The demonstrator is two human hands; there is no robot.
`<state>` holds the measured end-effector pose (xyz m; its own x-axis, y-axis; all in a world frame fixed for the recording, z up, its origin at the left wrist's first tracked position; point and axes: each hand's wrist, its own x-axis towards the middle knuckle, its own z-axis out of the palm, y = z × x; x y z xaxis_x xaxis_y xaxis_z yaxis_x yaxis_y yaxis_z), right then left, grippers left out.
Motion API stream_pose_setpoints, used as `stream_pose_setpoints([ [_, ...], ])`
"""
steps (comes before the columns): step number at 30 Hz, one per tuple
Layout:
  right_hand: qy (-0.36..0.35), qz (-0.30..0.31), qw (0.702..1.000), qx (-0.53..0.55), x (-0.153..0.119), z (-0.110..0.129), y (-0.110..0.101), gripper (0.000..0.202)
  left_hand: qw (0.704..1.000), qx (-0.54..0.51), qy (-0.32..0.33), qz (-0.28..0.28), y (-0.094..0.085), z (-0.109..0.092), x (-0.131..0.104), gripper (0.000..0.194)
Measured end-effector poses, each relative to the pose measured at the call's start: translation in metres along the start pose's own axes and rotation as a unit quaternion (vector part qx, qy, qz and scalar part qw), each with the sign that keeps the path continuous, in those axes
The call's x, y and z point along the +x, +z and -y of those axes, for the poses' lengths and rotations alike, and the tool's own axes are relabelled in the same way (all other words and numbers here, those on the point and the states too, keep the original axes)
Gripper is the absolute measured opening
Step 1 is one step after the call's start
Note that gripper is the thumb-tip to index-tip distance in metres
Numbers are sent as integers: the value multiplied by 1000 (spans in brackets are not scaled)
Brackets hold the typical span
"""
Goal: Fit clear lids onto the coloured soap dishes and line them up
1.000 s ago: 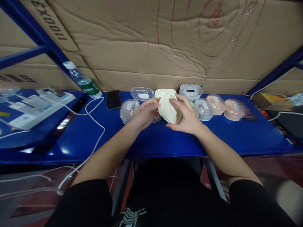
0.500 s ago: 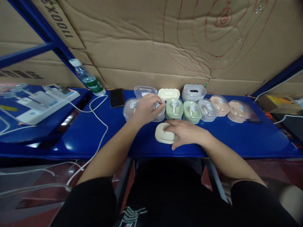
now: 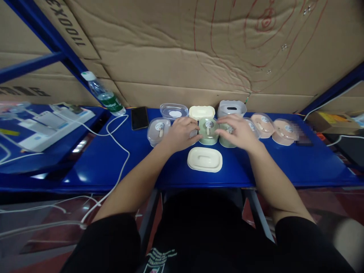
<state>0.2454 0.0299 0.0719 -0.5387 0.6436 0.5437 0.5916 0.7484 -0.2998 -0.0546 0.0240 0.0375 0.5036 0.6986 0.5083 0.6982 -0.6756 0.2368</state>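
Among a row of small clear-lidded boxes, my left hand (image 3: 184, 133) hovers over a greyish box, mostly covering it. Its thumb and fingertips reach the left side of a green box (image 3: 209, 137), thumb apart from the fingers; contact is unclear. On the other side, my right hand (image 3: 237, 131) spreads above a second green box (image 3: 226, 141), its thumb pointing towards the first. Both hands look open. In front of them lies a cream oval lid (image 3: 204, 159) with a raised middle, untouched.
Behind the row are a clear lid (image 3: 174, 111), a cream tray (image 3: 201, 112) and a grey scalloped container (image 3: 232, 108). A grey box (image 3: 158, 131) stands left, peach boxes (image 3: 284, 132) right. A phone (image 3: 139, 118), bottle (image 3: 106, 98) and white cable (image 3: 125, 149) lie left.
My right hand has left the cream lid and moved up and forward to the green boxes. My left hand has shifted slightly right towards the first green box.
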Motion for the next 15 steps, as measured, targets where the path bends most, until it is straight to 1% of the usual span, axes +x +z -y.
stream_pose_setpoints([
  [1,29,-36,998,-40,1,-12,-2,38,1000,1,3,3,1,0,0,24],
  [2,57,-59,994,-76,1,-23,-4,41,1000,0,6,6,2,0,0,24],
  [3,82,-65,989,-105,0,-34,-5,43,1000,-1,9,9,3,-1,0,24],
  [6,147,-38,975,-165,-2,-57,-2,50,1000,-1,12,20,4,-3,0,26],
  [10,215,9,957,-195,-6,-71,8,54,1000,-2,14,26,5,-4,0,27],
  [15,232,21,954,-188,-8,-80,15,55,999,-4,15,37,4,-4,-1,28],
])
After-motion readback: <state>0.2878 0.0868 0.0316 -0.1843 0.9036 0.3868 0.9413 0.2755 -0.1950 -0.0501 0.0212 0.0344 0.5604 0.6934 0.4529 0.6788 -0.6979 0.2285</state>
